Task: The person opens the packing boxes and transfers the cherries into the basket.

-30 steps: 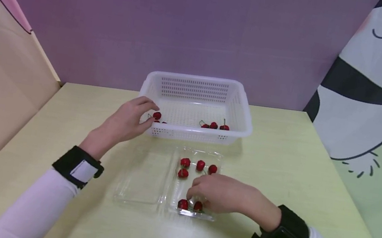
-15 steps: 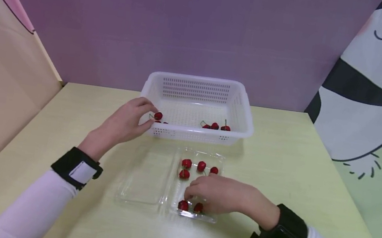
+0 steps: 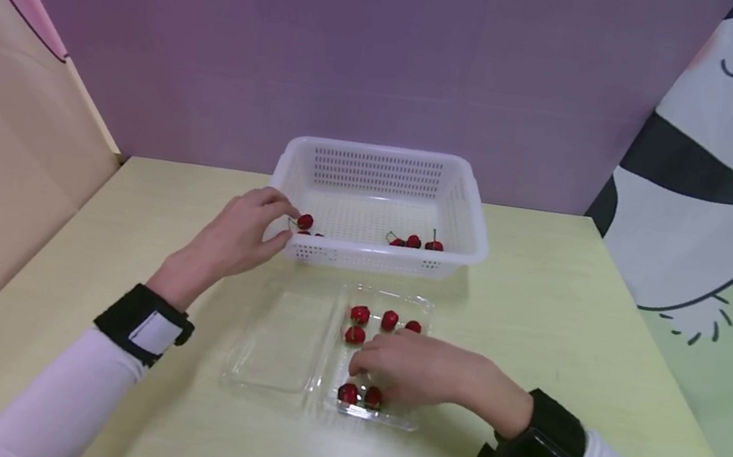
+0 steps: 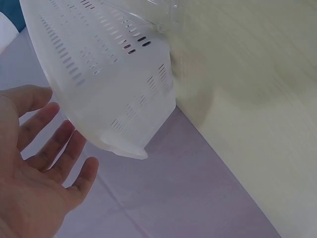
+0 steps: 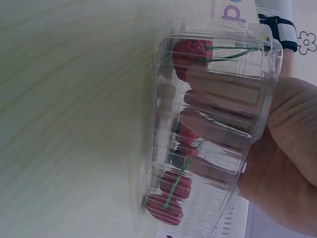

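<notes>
My right hand point(image 3: 415, 370) reaches down into the right half of an open clear plastic clamshell box point(image 3: 336, 365). Through the wall in the right wrist view, its fingers point(image 5: 218, 126) extend fairly straight among the cherries. Two front cherries point(image 3: 348, 394) sit beside the fingertips, and several others point(image 3: 359, 314) lie toward the back; the palm hides part of the box. My left hand point(image 3: 238, 231) is at the left edge of a white plastic basket point(image 3: 387, 151), fingers loosely bent and spread near the rim in the left wrist view. A cherry point(image 3: 305, 221) in the basket shows beyond its fingertips.
The clamshell's lid half point(image 3: 283, 336) lies flat on the left of the wooden table point(image 3: 531, 288). More cherries point(image 3: 414, 241) lie in the basket's front right. A purple wall point(image 3: 394, 63) stands right behind the basket, with printed panels on both sides.
My right hand has moved slightly left within the box, and the front right cherry has shifted closer to its neighbour. The left hand has stayed by the basket.
</notes>
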The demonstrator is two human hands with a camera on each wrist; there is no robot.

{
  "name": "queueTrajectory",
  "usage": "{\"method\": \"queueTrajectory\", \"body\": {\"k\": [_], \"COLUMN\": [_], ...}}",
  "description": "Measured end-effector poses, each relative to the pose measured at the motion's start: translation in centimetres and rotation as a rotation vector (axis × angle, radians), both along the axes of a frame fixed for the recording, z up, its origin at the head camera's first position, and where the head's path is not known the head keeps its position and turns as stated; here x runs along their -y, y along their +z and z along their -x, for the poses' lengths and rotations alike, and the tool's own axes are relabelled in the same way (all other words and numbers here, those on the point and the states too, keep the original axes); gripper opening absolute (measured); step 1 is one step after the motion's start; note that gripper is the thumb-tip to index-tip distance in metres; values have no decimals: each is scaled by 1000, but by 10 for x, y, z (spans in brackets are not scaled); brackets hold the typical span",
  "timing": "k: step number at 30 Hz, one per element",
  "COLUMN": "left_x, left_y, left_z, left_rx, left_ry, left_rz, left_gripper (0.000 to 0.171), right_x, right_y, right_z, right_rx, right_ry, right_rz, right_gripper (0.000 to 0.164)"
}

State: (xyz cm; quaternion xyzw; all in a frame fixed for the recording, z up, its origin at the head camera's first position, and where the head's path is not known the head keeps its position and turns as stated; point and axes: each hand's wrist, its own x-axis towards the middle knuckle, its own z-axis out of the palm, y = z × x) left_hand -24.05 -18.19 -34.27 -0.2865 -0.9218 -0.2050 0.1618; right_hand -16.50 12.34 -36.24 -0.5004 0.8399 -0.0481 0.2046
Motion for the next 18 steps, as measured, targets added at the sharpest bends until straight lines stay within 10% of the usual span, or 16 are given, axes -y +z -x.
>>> {"method": "queueTrajectory", "body": {"k": [18], "left_x": [-1], "left_y": [-2], "left_z": [1], "left_rx": [-31], "left_ry": [-8], "left_rz": [-3], "left_gripper": [22], "right_x": [-2], "right_y": [0], "right_z": [2], "right_rx": [180], "right_ry": [120], "right_rz": [83], "right_gripper": [37]}}
